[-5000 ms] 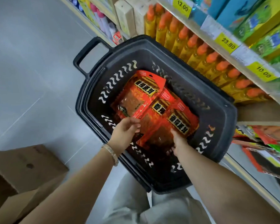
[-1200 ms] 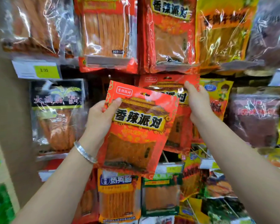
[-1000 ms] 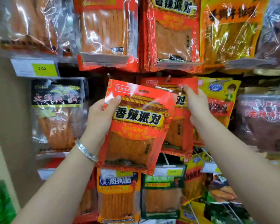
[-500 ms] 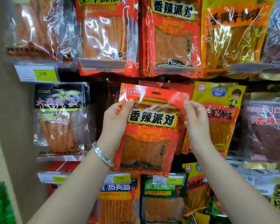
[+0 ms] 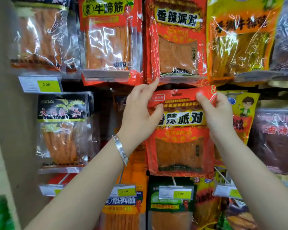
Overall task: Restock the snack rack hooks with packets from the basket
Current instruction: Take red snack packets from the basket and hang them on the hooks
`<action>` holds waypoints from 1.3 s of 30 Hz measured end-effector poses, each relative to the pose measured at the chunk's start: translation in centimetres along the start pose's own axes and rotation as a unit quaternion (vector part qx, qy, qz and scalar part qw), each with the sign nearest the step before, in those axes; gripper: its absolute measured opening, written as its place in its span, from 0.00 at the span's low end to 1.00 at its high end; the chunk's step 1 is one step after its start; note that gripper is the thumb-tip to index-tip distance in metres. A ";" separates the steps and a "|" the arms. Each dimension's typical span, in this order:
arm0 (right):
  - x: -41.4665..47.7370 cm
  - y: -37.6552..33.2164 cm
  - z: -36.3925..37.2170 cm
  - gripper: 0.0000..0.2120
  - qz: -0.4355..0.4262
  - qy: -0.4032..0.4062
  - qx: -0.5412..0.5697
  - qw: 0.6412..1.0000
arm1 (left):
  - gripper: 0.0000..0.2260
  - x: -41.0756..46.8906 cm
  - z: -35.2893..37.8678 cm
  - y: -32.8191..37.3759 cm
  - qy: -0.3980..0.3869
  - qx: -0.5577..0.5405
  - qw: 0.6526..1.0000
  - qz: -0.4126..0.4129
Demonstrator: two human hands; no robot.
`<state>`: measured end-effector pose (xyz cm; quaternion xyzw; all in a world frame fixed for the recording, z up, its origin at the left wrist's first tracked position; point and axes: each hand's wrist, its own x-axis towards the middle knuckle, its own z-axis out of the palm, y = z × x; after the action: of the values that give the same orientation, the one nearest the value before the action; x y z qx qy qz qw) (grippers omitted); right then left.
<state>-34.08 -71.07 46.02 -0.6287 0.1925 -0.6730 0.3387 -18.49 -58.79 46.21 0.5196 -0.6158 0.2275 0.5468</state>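
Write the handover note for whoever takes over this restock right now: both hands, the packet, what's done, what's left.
Left hand: pinches the red packet at its top left corner.
Right hand: pinches its top right corner.
Packet: held upright in the middle row, beneath a matching hung packet. Its hang hole shows no hook through it.
Done: packet is up at its row.
Left: seat the hole on the hook, let go, fetch more. The basket is out of view.
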 end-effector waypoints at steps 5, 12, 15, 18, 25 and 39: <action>1.3 -0.5 0.5 0.16 -0.002 0.010 -0.026 1.000 | 0.28 0.5 0.7 0.0 0.016 0.041 0.999 -0.002; 2.4 0.0 1.4 0.10 0.006 0.001 -0.065 0.998 | 0.28 -0.1 1.1 -0.7 0.036 0.059 0.998 -0.009; 2.3 1.3 1.6 0.06 0.000 0.006 -0.068 0.998 | 0.28 -0.8 1.4 -1.3 0.053 0.055 0.997 -0.011; 1.8 3.0 1.5 0.12 -0.007 0.022 -0.087 0.996 | 0.28 -2.4 2.1 -2.7 0.072 0.058 0.996 -0.015; -4.1 6.0 1.2 0.29 -0.180 0.031 -0.248 0.951 | 0.27 -7.1 4.5 -8.0 -0.188 0.128 0.974 -0.011; -3.8 12.0 3.1 0.30 -0.209 -0.160 -0.602 0.754 | 0.34 -6.6 8.0 -14.3 -0.268 0.257 0.928 0.035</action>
<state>-28.55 -76.26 35.45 -0.8258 0.3648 -0.3615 -0.2330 -10.20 -68.03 33.69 0.6623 -0.6776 0.2489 0.2008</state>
